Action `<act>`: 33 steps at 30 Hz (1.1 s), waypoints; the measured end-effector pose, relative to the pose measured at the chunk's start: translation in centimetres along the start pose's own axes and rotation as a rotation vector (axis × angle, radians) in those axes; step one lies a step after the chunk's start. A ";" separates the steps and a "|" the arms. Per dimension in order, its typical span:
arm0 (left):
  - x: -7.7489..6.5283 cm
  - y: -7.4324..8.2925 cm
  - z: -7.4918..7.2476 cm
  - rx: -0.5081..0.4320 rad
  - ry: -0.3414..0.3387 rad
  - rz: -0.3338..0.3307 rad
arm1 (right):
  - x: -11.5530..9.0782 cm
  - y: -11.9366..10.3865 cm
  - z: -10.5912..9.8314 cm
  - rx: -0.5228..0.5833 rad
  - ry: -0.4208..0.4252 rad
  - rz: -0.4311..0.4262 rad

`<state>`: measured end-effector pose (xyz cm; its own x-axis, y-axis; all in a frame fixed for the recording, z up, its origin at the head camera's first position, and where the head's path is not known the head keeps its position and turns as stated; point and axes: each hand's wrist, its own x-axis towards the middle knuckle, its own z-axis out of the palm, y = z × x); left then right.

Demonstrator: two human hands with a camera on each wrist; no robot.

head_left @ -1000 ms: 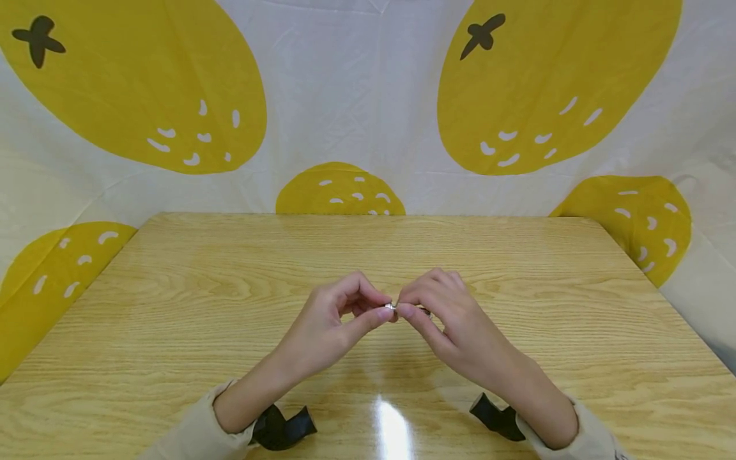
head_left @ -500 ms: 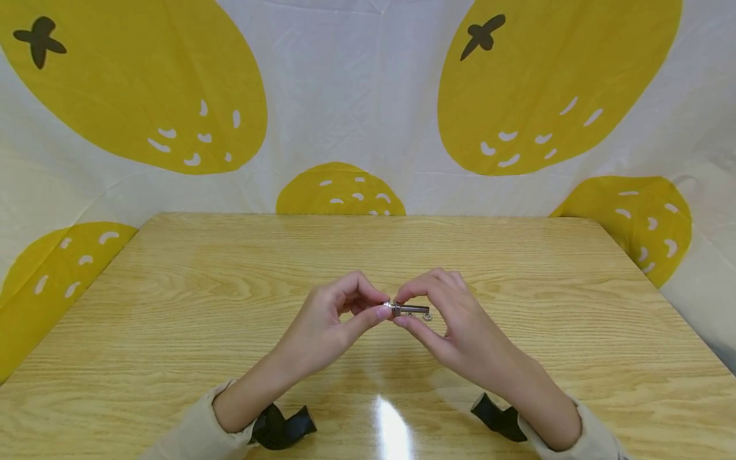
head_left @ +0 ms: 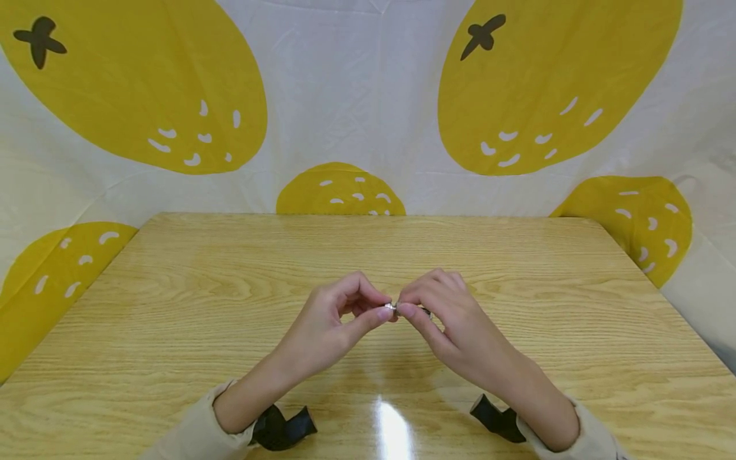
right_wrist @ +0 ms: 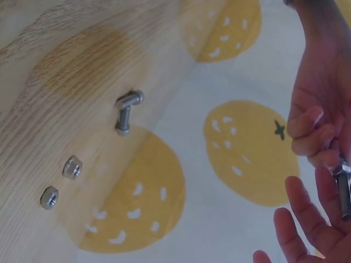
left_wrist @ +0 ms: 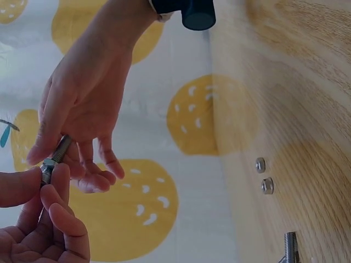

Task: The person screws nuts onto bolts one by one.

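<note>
My left hand [head_left: 330, 322] pinches the head end of a silver bolt [head_left: 389, 307] between thumb and fingers, above the table. My right hand [head_left: 454, 316] has thumb and forefinger pinched together on a hex nut [left_wrist: 49, 162] on the bolt. The threaded shaft runs toward the right palm and is mostly covered by those fingers in the head view. The right wrist view shows the nut [right_wrist: 343, 169] close to the left fingertips, with the shaft sticking out past it. There, the other right-hand fingers spread loosely.
Two loose hex nuts, one near [right_wrist: 72, 167] and one farther off [right_wrist: 49, 198], lie on the wooden table [head_left: 201, 287]. Two more bolts [right_wrist: 130, 99] lie touching or crossing beside them. A patterned cloth [head_left: 351, 96] hangs behind the table. Black wrist mounts [head_left: 284, 428] sit under both forearms.
Half a second ago the right thumb and forefinger were spread apart, baring the nut and shaft; now they are pinched together again, as one second ago. The left hand keeps its place.
</note>
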<state>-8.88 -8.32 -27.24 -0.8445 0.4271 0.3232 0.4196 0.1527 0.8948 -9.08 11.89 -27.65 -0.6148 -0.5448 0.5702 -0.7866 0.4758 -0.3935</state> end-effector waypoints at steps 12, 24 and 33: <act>0.0 0.0 -0.1 -0.003 0.007 -0.025 | 0.0 0.0 -0.1 0.012 0.032 -0.046; 0.0 -0.1 -0.1 -0.006 0.004 -0.019 | 0.1 0.0 0.0 0.007 0.033 -0.063; 0.0 -0.1 0.0 -0.016 -0.003 -0.006 | 0.0 0.4 0.2 -0.004 0.028 -0.039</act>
<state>-8.95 -8.35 -27.31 -0.8458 0.4291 0.3172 0.4094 0.1406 0.9015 -9.37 11.89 -27.98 -0.5818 -0.5434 0.6052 -0.8097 0.4574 -0.3678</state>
